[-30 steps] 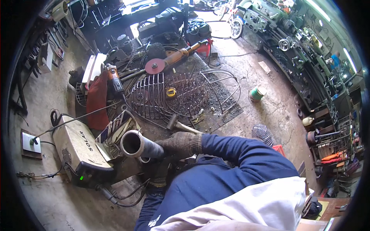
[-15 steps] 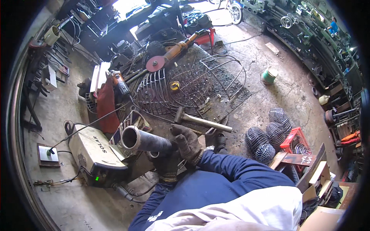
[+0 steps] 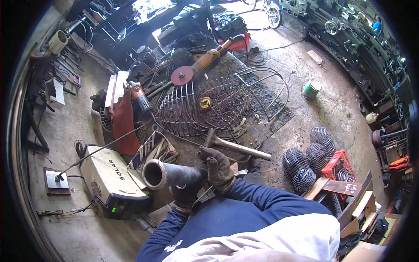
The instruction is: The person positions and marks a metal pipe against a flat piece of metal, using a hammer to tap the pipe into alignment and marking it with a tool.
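Observation:
A grey metal pipe point(image 3: 185, 174) lies across in front of my body, its wide mouth turned to the left. My left hand point(image 3: 185, 195), in a dark glove, is closed around its underside; most of the fingers are hidden. At the pipe's right end is my right hand point(image 3: 219, 171), in a brownish knit glove, with fingers bent and drawn together. Whatever it grips is hidden. Thin pale wire point(image 3: 205, 193) loops just below this hand. Beyond the right hand a hammer point(image 3: 235, 146) rests with its head to the left and its wooden handle to the right.
A cream box-shaped machine point(image 3: 114, 174) stands left of the pipe. Ahead lie an angle grinder point(image 3: 140, 97), a larger disc grinder point(image 3: 200, 63), bent-rod grilles point(image 3: 179, 105) and a yellow tape measure point(image 3: 205, 103). Wire-cage balls point(image 3: 299, 162) and a red crate point(image 3: 339, 162) are at right.
In view, the pipe and both hands sit slightly lower and further right, as does the surrounding scene. My right hand's fingers are more bent than before. The pale wire loop shows more clearly.

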Demonstrator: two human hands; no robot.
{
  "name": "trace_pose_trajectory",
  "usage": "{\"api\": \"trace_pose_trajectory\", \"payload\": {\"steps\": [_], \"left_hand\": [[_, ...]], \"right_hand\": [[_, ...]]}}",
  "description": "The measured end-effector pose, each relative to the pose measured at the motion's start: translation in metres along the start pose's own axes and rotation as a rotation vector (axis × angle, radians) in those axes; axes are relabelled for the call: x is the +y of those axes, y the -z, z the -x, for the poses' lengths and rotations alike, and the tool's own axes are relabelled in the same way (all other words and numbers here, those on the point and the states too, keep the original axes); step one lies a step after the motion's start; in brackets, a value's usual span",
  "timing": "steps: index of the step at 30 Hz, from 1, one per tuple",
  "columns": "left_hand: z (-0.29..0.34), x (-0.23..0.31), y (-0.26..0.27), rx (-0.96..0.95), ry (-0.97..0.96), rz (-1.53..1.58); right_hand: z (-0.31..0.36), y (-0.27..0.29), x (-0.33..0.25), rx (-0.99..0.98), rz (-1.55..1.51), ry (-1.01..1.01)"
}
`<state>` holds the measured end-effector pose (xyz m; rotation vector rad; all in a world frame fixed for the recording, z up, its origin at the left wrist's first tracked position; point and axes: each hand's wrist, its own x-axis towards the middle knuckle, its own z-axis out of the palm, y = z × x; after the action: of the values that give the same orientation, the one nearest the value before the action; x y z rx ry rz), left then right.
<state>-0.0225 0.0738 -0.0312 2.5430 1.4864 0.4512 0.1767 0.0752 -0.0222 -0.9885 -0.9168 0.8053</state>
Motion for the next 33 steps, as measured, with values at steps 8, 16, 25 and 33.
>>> {"api": "trace_pose_trajectory", "payload": {"steps": [8, 16, 25, 33], "left_hand": [[0.005, -0.001, 0.001, 0.077, -0.442, -0.670], [-0.005, 0.020, 0.010, 0.126, -0.314, -0.440], [-0.013, 0.007, 0.001, 0.169, -0.128, -0.038], [-0.004, 0.009, 0.006, 0.162, 0.014, 0.085]], "right_hand": [[-0.019, -0.008, -0.007, -0.152, -0.134, -0.174], [-0.030, -0.012, 0.007, -0.234, -0.292, -0.354], [-0.026, -0.008, 0.010, -0.083, -0.192, -0.029], [-0.034, -0.011, -0.006, -0.126, -0.062, -0.018]]}}
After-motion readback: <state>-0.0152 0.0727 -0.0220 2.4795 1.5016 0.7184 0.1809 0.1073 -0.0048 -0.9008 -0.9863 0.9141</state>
